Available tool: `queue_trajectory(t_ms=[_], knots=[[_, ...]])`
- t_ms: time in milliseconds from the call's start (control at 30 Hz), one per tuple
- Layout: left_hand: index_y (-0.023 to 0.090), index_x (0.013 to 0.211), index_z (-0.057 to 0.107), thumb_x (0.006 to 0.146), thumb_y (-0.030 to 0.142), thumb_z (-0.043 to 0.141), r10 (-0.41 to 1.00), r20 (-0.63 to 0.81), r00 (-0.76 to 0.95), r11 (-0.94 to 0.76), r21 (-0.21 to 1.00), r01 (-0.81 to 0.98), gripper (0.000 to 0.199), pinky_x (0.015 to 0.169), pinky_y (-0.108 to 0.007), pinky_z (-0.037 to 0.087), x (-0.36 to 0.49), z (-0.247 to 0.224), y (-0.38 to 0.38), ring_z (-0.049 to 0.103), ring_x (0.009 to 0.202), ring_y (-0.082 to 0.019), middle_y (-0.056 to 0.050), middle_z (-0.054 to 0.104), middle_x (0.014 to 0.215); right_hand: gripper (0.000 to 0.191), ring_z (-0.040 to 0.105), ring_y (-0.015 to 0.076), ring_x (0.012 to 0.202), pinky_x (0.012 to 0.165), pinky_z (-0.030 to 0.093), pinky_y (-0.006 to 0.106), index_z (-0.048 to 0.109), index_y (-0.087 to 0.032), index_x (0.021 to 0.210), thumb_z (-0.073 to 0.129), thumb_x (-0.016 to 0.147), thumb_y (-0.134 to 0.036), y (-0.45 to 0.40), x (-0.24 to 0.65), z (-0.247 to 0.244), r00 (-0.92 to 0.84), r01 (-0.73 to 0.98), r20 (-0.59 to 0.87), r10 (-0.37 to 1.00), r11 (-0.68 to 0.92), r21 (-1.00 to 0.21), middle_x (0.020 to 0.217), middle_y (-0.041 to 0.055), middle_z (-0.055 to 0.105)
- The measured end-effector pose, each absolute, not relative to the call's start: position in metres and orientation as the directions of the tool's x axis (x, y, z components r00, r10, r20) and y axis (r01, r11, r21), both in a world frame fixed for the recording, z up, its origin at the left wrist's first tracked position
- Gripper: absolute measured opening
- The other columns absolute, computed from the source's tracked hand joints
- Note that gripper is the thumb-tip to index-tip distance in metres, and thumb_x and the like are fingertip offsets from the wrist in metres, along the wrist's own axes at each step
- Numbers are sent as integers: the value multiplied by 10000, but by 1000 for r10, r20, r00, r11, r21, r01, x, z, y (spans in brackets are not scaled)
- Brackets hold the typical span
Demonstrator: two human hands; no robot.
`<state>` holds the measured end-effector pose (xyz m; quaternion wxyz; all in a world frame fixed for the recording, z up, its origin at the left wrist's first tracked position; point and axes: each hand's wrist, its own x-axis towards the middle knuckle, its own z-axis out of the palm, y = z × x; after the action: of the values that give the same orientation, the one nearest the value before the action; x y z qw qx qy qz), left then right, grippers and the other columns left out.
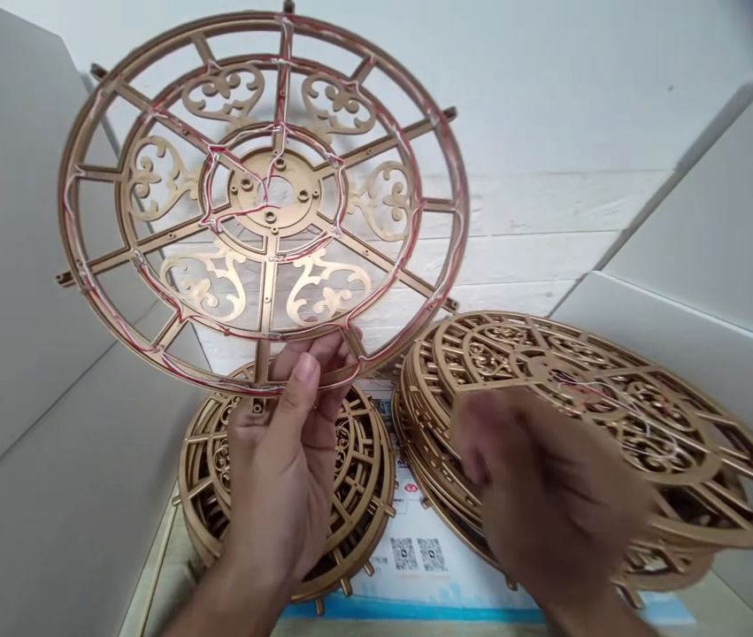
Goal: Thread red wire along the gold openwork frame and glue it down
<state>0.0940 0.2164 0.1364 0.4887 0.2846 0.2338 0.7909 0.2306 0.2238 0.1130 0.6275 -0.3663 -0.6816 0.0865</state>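
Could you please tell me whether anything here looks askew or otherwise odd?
The right stack looks askew: its wheels are not lined up, with rims jutting out unevenly. Nothing looks spilled or plainly broken.

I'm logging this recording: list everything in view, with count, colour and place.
Raised round openwork frame: one, gold, upper left.
Wires: several, red and white, on the raised frame and the right stack.
Left stack of round frames: one, gold, lower centre-left; layers uncountable.
Right stack of round frames: one, gold, right; layers uncountable.
Printed sheet: one, white and blue, beneath the stacks.
QR codes: two, dark, on the sheet.
Boards: several, whitish, behind.
Side panels: grey, both sides.
Left hand: one, holding the raised frame's bottom.
Right hand: one, blurred, before the right stack.
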Motion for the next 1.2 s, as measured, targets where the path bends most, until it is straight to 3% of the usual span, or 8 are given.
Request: queue_trajectory(t_ms=[233, 433, 633, 733, 800, 900, 1033, 1200], knots=[[258, 885, 797, 819, 312, 778, 944, 247, -221, -331, 673, -662, 87, 941, -180, 548, 110, 127, 213, 717, 1021, -137, 17, 789, 1001, 472, 302, 60, 379, 381, 267, 221, 522, -203, 611, 473, 982, -490, 230, 207, 122, -133, 112, 540, 831, 554, -825, 448, -81, 342], [236, 899, 797, 791, 347, 804, 960, 208, -187, -279, 673, -685, 155, 934, -173, 543, 115, 125, 213, 720, 993, -136, 1, 790, 996, 599, 259, 61, 365, 346, 188, 230, 405, -216, 493, 557, 870, -656, 232, 208, 128, -235, -72, 330, 914, 323, -944, 408, -71, 310], [199, 824, 783, 740, 316, 853, 923, 191, -334, -376, 630, -680, 160, 851, -148, 567, 101, 126, 221, 730, 835, -98, 13, 791, 849, 496, 382, 69, 377, 405, 310, 208, 455, -210, 538, 455, 969, -454, 230, 221, 133, -418, 157, 298, 858, 392, -907, 409, -63, 413], [200, 813, 775, 748, 304, 847, 894, 183, -410, -427, 625, -653, 143, 828, -177, 585, 95, 130, 224, 730, 839, -107, 18, 792, 854, 365, 493, 78, 417, 460, 406, 212, 543, -205, 621, 490, 953, -347, 236, 223, 126, -309, 223, 376, 874, 451, -865, 491, -50, 534], [204, 817, 773, 751, 299, 841, 888, 164, -429, -429, 629, -648, 135, 762, -167, 585, 92, 133, 224, 729, 838, -109, 20, 792, 857, 89, 598, 91, 512, 503, 493, 236, 636, -214, 922, 606, 874, -283, 243, 223, 121, -147, 152, 448, 882, 468, -871, 821, -3, 692], [206, 800, 772, 705, 280, 857, 885, 125, -448, -419, 634, -650, 148, 681, -166, 576, 88, 135, 225, 734, 822, -129, 13, 791, 839, 324, 698, 132, 725, 615, 571, 272, 618, -261, 1165, 671, 848, -304, 251, 223, 118, 121, -83, 459, 880, 470, -879, 1070, 38, 705], [200, 707, 767, 657, 206, 818, 869, 116, -481, -440, 624, -645, 72, 716, -166, 584, 83, 134, 228, 734, 734, -128, 25, 771, 727, 251, 711, 162, 800, 658, 592, 286, 722, -247, 1007, 657, 869, -446, 254, 225, 123, 235, -391, 409, 882, 471, -791, 967, 50, 747], [187, 620, 758, 617, 194, 785, 857, 168, -487, -473, 633, -613, 29, 611, -161, 578, 81, 130, 230, 715, 623, -134, 14, 741, 621, 221, 725, 162, 823, 717, 613, 303, 778, -289, 913, 651, 895, -469, 249, 225, 128, 226, -416, 488, 843, 536, -734, 884, 22, 769]])
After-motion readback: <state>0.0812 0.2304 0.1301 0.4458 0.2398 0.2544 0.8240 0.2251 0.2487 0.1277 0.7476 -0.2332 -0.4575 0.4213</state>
